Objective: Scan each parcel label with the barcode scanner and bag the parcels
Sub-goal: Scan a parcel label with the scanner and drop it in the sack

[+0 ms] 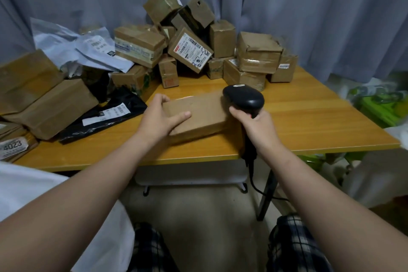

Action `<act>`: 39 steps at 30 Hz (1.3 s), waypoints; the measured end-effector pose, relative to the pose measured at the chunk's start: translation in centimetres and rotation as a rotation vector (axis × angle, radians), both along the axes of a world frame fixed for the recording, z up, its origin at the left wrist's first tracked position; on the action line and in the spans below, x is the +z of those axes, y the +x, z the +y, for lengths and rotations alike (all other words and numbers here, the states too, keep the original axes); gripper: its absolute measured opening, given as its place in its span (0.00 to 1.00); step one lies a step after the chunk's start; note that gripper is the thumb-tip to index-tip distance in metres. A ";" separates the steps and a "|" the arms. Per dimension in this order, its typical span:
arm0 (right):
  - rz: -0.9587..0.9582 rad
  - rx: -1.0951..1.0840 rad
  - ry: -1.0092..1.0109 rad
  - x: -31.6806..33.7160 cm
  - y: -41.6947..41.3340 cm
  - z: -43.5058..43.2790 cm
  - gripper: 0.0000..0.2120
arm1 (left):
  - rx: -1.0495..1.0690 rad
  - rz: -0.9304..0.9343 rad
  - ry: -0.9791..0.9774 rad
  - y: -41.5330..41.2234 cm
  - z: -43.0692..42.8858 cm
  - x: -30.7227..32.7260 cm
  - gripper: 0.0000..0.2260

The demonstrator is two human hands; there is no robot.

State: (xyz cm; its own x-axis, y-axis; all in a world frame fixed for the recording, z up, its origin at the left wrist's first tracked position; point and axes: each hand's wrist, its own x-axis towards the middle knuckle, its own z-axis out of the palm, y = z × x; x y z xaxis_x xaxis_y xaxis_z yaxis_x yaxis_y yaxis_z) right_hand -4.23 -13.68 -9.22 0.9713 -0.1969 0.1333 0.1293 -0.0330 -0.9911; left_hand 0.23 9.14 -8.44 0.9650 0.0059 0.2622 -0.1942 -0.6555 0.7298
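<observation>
Parcel (203,115) on table (309,115), left hand (160,118) gripping its end; right hand (258,127) clasps scanner (244,96), perhaps touching parcel.

The box (205,115) lies on the table (313,117) near its front edge, scanner (242,97) above its right end, pile (192,51) behind, mailers (99,55) left.

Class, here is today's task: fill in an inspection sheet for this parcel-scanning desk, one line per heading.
Surface: wooden table, orange-brown top.
Job's things: flat parcel near the front edge, no label on top; barcode scanner held over its right end.
Clutter: pile of boxes at the back; grey mailers and black mailer at left.
Hands: left hand grips the parcel's left end; right hand grips the scanner's handle.
Cables: black cable hangs from the scanner below the table.
Surroundings: grey curtain behind; blurred green items at right.
</observation>
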 end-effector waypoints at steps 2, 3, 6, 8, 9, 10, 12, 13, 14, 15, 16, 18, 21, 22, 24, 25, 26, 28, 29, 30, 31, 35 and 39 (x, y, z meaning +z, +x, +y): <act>0.001 -0.010 0.008 0.1 0.4 -0.2 0.07 | -0.019 -0.175 0.094 -0.8 0.0 -0.5 0.19; 0.003 -0.027 0.010 0.0 0.5 -0.4 0.06 | -0.039 -0.203 0.120 -1.2 0.1 -0.9 0.16; 0.014 -0.056 0.011 -0.1 0.4 -0.7 0.07 | -0.026 -0.245 0.046 -1.4 0.3 -1.7 0.09; -0.009 -0.064 -0.023 0.1 0.2 -0.8 0.06 | 0.075 -0.221 -0.061 -1.0 0.0 -1.6 0.08; -0.014 -0.055 -0.055 0.2 0.2 -0.7 0.06 | 0.120 -0.138 -0.102 -0.8 -0.3 -1.3 0.12; -0.013 -0.038 -0.087 0.4 0.1 -0.6 0.07 | 0.146 -0.017 -0.141 -0.7 -0.5 -1.1 0.18; -0.005 -0.034 -0.137 0.4 -0.2 -0.6 0.12 | 0.129 0.197 -0.233 -0.9 -0.9 -0.7 0.24; -0.002 -0.044 -0.157 0.3 -0.4 -0.8 0.12 | 0.109 0.245 -0.275 -1.2 -1.1 -0.7 0.24; -0.004 -0.051 -0.168 0.2 -0.7 -1.0 0.12 | 0.100 0.246 -0.298 -1.5 -1.3 -0.6 0.21; -0.008 -0.054 -0.175 0.0 -1.1 -1.2 0.11 | 0.109 0.221 -0.307 -1.7 -1.3 -0.5 0.19; -0.011 -0.054 -0.182 -0.2 -1.5 -1.4 0.12 | 0.114 0.206 -0.315 -2.1 -1.4 -0.3 0.18; -0.028 -0.048 -0.210 -0.6 -2.3 -1.4 0.14 | 0.101 0.237 -0.350 -2.6 -1.4 -0.2 0.25; -0.056 -0.039 -0.254 -1.0 -3.3 -1.1 0.15 | 0.093 0.375 -0.420 -3.6 -1.7 1.0 0.34; -0.062 -0.037 -0.281 -1.0 -3.6 -1.0 0.15 | 0.087 0.405 -0.414 -3.8 -1.7 1.3 0.36; -0.062 -0.040 -0.297 -0.9 -4.1 -1.0 0.13 | 0.075 0.401 -0.417 -4.2 -1.6 2.1 0.37; -0.060 -0.041 -0.272 -0.8 -4.3 -1.0 0.12 | 0.059 0.359 -0.432 -4.3 -1.4 2.2 0.37; -0.057 -0.034 -0.235 -0.7 -4.5 -1.1 0.10 | 0.033 0.302 -0.445 -4.3 -1.2 2.4 0.36; -0.060 0.000 -0.169 -0.5 -4.9 -1.0 0.12 | -0.037 0.181 -0.419 -4.2 -0.6 2.9 0.34; -0.062 0.017 -0.148 -0.6 -5.0 -0.9 0.14 | -0.072 0.136 -0.401 -4.2 -0.4 3.5 0.33; -0.065 0.037 -0.128 -0.6 -5.1 -0.6 0.16 | -0.103 0.100 -0.377 -4.3 -0.2 4.3 0.31; -0.063 0.056 -0.103 -0.8 -5.1 -0.2 0.18 | -0.131 0.066 -0.342 -4.4 0.0 5.1 0.29; -0.022 0.159 0.059 -1.8 -5.4 1.6 0.12 | -0.211 0.000 -0.182 -4.1 0.9 8.1 0.27; -0.034 0.131 -0.052 -2.2 -5.0 1.6 0.07 | -0.241 -0.018 -0.129 -3.4 1.4 8.3 0.28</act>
State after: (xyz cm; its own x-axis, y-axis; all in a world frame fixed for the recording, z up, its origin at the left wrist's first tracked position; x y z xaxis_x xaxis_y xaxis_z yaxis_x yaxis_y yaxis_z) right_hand -9.22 -12.11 -11.42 0.9831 -0.0602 0.1732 0.1693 -0.0651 -0.9834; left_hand -3.22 10.55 -0.18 0.9377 -0.1891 0.2914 -0.3473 -0.4906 0.7992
